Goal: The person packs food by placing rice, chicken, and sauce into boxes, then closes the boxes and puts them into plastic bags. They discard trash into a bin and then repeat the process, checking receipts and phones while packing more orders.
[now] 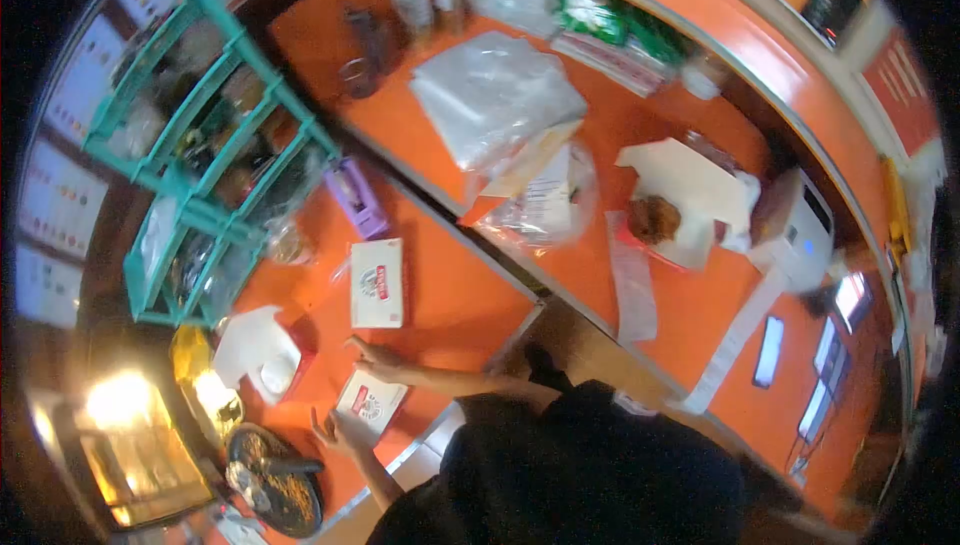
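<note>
A closed white carton box with a red label [368,407] lies on the orange counter in front of me. My left hand [343,433] is at its near-left edge, fingers apart, one finger stretched out. Over the opposite edge is my right hand [378,359], with its fingers extended; nothing shows in its grasp. Whether either hand presses on the carton is hard to tell. A second closed carton box [377,285] sits just beyond my right hand. Past the hands, an open carton [262,357] holds a round white item.
A dark bowl [275,480] with crumbly food and a handled tool stands at lower left. A teal rack [190,145] and purple holder [354,200] are farther up. Across a gap, the other counter bears plastic bags [495,95], an open box of brown food [690,205], a printer [797,225] and phones.
</note>
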Action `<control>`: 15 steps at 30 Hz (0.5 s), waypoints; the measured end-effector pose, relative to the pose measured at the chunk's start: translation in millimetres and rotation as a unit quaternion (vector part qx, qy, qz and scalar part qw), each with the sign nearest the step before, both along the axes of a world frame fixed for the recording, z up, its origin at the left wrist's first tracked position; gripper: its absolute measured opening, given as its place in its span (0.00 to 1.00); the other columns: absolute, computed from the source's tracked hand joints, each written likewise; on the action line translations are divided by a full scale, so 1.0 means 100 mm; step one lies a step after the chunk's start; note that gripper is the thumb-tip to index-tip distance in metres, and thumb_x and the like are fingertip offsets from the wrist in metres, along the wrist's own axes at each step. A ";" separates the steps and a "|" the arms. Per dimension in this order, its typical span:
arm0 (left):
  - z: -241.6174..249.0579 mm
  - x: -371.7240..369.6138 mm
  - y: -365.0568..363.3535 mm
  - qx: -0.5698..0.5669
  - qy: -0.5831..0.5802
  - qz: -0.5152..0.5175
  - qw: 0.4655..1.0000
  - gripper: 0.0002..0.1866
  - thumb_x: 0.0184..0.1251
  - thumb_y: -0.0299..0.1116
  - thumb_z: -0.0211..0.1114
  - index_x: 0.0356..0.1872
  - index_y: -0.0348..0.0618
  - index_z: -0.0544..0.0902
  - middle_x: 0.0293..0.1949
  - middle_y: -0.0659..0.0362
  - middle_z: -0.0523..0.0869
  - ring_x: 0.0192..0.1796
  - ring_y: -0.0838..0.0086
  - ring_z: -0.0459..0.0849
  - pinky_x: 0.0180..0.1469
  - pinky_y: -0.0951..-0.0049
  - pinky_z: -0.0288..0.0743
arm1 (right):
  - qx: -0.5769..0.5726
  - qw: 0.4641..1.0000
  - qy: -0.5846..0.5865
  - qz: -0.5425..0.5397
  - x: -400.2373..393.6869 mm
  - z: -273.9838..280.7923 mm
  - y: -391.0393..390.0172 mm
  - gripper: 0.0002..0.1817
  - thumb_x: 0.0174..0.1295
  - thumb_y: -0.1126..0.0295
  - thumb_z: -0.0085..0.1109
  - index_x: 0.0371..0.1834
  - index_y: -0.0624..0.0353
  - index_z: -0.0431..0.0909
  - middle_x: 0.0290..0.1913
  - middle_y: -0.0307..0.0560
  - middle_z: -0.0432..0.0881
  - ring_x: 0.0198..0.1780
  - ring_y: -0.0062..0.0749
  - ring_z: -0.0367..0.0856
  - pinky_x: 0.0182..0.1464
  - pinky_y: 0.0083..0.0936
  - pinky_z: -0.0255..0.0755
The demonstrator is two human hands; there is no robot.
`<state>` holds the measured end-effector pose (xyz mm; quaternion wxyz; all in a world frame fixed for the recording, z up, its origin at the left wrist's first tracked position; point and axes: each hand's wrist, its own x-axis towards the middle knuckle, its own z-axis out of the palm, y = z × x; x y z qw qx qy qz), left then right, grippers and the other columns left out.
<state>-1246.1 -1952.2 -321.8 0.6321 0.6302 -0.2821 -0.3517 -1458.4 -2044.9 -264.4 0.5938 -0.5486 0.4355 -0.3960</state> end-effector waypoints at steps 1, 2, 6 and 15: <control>0.01 0.03 0.01 0.004 -0.196 -0.011 0.981 0.18 0.63 0.35 0.60 0.54 0.47 0.78 0.52 0.52 0.79 0.51 0.59 0.77 0.51 0.52 0.70 | 0.007 0.997 0.069 0.020 -0.02 0.09 0.05 0.11 0.67 0.66 0.51 0.49 0.58 0.72 0.43 0.57 0.76 0.45 0.53 0.76 0.48 0.44 0.70; 0.02 0.05 0.02 0.011 -0.386 0.015 0.922 0.19 0.64 0.40 0.59 0.55 0.50 0.78 0.56 0.52 0.78 0.53 0.57 0.76 0.54 0.49 0.67 | -0.061 0.982 0.174 0.025 -0.03 0.19 0.09 0.12 0.67 0.66 0.50 0.50 0.58 0.72 0.43 0.58 0.77 0.45 0.54 0.76 0.48 0.44 0.70; 0.76 -1.34 -0.19 0.242 -0.565 0.074 0.786 0.20 0.65 0.52 0.55 0.53 0.58 0.79 0.68 0.50 0.67 0.68 0.34 0.56 0.63 0.30 0.50 | -0.300 0.933 0.191 -0.054 -0.09 0.14 0.34 0.14 0.67 0.66 0.49 0.51 0.62 0.71 0.42 0.62 0.77 0.44 0.57 0.76 0.49 0.47 0.69; 1.02 -1.35 -0.02 0.021 -0.308 -0.366 0.878 0.31 0.54 0.37 0.70 0.61 0.41 0.72 0.71 0.52 0.64 0.74 0.48 0.54 0.70 0.31 0.42 | -0.097 0.884 0.325 -0.323 -1.01 0.05 -2.26 0.13 0.65 0.63 0.52 0.42 0.62 0.77 0.41 0.62 0.81 0.46 0.54 0.80 0.54 0.47 0.68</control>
